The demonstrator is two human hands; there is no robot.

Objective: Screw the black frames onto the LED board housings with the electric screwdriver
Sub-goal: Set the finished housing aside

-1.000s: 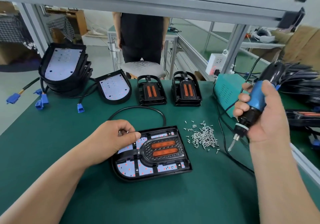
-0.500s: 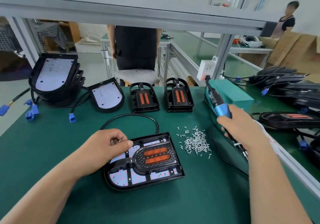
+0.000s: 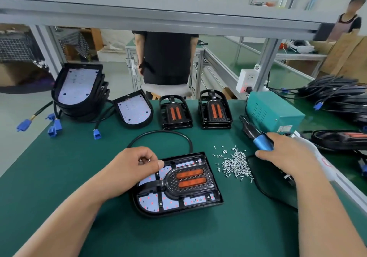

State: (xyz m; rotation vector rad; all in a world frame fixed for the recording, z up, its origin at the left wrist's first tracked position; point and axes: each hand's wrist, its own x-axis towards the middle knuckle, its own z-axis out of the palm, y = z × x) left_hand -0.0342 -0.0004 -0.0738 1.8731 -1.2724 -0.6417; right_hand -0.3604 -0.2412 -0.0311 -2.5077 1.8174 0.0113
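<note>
1. The LED board housing (image 3: 176, 185) lay flat on the green mat (image 3: 59, 177), near centre, with a black frame (image 3: 168, 189) seated on it and its cable looping to the far side.
2. The left hand (image 3: 137, 165) rested on the far-left corner of the housing. Its fingers were curled and pinched small metal pieces, judged to be screws.
3. The right hand (image 3: 286, 157) curled its fingers over the blue grip of the electric screwdriver (image 3: 260, 139).
4. Change noted: one second earlier the screwdriver had been held raised with its bit pointing down. It was now lowered to the mat at the right, just beside the green power unit (image 3: 274, 113), with its bit end hidden behind the hand.
5. The left hand and the housing had kept their relation throughout.
6. Judgement: driving on this unit appeared paused or finished, since the tool was being parked.
7. The loose screw pile (image 3: 236, 163) lay between the housing and the right hand.
8. Further frames (image 3: 175, 113) and bare housings (image 3: 79, 88) waited at the far side, so the task remained incomplete.
</note>
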